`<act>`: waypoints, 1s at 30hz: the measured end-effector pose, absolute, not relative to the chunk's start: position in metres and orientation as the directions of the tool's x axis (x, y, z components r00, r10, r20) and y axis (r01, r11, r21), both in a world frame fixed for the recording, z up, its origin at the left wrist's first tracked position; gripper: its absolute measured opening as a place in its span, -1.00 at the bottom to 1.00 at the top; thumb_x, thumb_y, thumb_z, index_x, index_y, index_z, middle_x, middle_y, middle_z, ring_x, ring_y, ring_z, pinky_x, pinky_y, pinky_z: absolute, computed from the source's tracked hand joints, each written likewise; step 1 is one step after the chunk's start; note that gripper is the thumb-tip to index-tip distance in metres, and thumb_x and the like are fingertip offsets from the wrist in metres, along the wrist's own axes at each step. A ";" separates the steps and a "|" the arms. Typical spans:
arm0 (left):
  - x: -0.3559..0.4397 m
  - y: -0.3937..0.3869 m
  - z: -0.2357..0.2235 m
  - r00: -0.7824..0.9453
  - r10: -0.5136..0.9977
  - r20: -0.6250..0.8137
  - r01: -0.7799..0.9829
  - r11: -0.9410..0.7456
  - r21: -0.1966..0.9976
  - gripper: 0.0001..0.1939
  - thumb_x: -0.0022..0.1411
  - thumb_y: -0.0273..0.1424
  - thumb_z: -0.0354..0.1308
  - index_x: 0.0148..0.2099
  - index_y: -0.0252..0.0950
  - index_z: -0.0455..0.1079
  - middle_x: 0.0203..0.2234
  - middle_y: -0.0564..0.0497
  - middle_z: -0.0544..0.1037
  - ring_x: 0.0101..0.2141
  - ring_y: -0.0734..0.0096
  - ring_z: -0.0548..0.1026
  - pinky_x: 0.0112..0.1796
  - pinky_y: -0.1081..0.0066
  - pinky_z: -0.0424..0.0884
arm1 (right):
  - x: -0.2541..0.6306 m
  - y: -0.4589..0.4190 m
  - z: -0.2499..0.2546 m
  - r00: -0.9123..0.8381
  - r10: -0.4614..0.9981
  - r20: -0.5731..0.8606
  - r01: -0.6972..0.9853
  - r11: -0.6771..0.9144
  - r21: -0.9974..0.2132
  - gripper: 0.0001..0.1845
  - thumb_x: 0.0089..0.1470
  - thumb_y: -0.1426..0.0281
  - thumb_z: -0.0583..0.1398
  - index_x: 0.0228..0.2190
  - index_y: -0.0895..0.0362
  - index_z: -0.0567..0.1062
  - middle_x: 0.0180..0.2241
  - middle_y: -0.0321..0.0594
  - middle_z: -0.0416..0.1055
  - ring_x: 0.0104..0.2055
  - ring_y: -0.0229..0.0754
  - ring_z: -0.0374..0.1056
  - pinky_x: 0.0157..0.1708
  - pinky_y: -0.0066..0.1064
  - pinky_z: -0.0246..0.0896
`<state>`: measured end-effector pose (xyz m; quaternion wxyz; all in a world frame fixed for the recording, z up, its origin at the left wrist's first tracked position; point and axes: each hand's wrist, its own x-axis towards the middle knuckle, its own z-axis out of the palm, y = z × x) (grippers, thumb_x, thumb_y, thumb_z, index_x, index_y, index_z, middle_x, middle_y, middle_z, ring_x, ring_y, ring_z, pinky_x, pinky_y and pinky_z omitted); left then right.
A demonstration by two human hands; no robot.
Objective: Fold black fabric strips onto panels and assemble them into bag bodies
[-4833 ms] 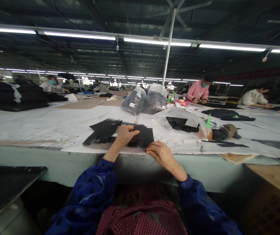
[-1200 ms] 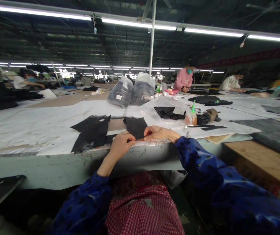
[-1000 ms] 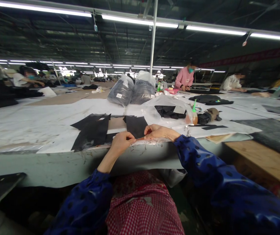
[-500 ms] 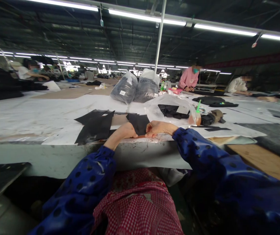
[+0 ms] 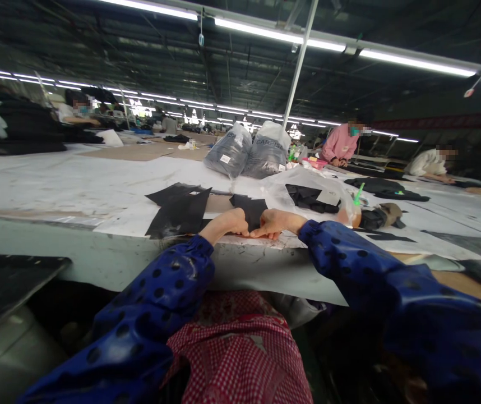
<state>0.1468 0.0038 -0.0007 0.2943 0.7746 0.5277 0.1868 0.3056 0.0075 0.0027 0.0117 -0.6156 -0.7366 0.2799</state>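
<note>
My left hand [image 5: 237,221] is closed, its curled fingers at the near edge of a small black fabric piece [image 5: 254,210]. From the other side my right hand [image 5: 271,223] meets that edge, its index finger reaching towards the left hand and the other fingers bent under. The fingertips nearly touch, and a thin brownish-orange strip shows just below them. Larger black fabric pieces [image 5: 181,213] lie to the left of my hands, overlapping one another. A brown board-like piece [image 5: 218,202] shows between them and the small piece.
Right of my hands lie a clear plastic bag [image 5: 280,182] with black pieces, a bottle with a green nozzle [image 5: 359,194] and a dark roll [image 5: 377,217]. Two stuffed bags [image 5: 229,151] stand behind. Co-workers, one in pink [image 5: 339,143], work farther back. The table's front edge runs below my wrists.
The view has tilted and shifted, so things sit farther right. My right index finger now stretches out along the near edge of the black fabric piece; both hands stay at that edge.
</note>
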 end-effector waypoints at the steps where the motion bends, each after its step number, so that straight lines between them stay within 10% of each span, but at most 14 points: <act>1: 0.146 0.004 -0.001 0.378 0.925 -0.037 0.721 -0.269 0.638 -0.66 -0.28 -0.62 0.32 -0.81 -0.30 0.22 -0.86 0.09 0.20 -0.63 0.46 0.20 -0.52 0.38 0.05 | 0.303 0.007 0.002 -0.250 0.918 -0.306 0.909 0.114 -0.401 -0.53 -0.23 0.12 0.45 -0.67 0.18 0.40 -0.69 -0.23 0.38 -0.62 -0.22 0.35 -0.59 -0.42 0.35; 4: 0.144 0.002 -0.002 0.389 0.918 -0.075 0.764 -0.276 0.584 -0.69 -0.20 -0.56 0.28 -0.79 -0.30 0.24 -0.84 0.11 0.20 -0.63 0.47 0.19 -0.53 0.38 0.05 | 0.306 0.002 0.003 -0.245 0.942 -0.231 0.911 0.142 -0.387 -0.59 -0.20 0.22 0.45 -0.66 0.17 0.38 -0.71 -0.25 0.35 -0.63 -0.23 0.34 -0.62 -0.47 0.29; 10: 0.145 -0.002 -0.003 0.403 0.914 -0.041 0.761 -0.310 0.570 -0.68 -0.18 -0.54 0.27 -0.78 -0.30 0.22 -0.82 0.11 0.18 -0.63 0.44 0.25 -0.53 0.39 0.08 | 0.366 -0.010 0.021 -0.095 0.995 0.007 0.474 0.052 -0.879 -0.71 -0.05 0.25 0.35 -0.47 0.17 0.40 -0.45 -0.14 0.45 -0.52 -0.31 0.32 -0.61 -0.53 0.23; 17: 0.172 -0.004 -0.010 0.463 0.885 0.047 0.693 -0.395 0.603 -0.80 -0.12 -0.49 0.28 -0.68 -0.32 0.34 -0.78 0.11 0.22 -0.59 0.40 0.31 -0.52 0.41 0.13 | 0.350 -0.014 0.003 -0.464 0.881 -0.091 0.537 0.198 -0.820 -0.76 -0.09 0.42 0.30 -0.31 0.18 0.44 -0.43 -0.31 0.41 -0.45 -0.35 0.28 -0.45 -0.54 0.18; 24: 0.139 -0.026 -0.030 0.491 0.811 0.318 0.561 -0.573 0.597 -0.84 0.10 -0.43 0.18 -0.26 -0.32 0.56 -0.36 -0.02 0.58 -0.30 0.31 0.46 -0.27 0.41 0.29 | 0.353 -0.007 -0.017 -0.574 0.808 -0.132 0.477 0.199 -0.856 -0.68 -0.15 0.36 0.35 -0.32 0.19 0.43 -0.39 -0.35 0.38 -0.39 -0.35 0.29 -0.33 -0.51 0.20; 30: 0.145 -0.037 -0.043 0.370 0.855 0.364 0.723 -0.511 0.465 -0.87 0.12 -0.35 0.21 -0.36 -0.27 0.56 -0.37 -0.07 0.59 -0.23 0.20 0.46 -0.23 0.35 0.28 | 0.355 -0.003 -0.023 -0.525 0.846 -0.092 0.491 0.213 -0.845 -0.66 -0.22 0.32 0.38 -0.39 0.18 0.43 -0.48 -0.40 0.35 -0.46 -0.36 0.26 -0.43 -0.52 0.17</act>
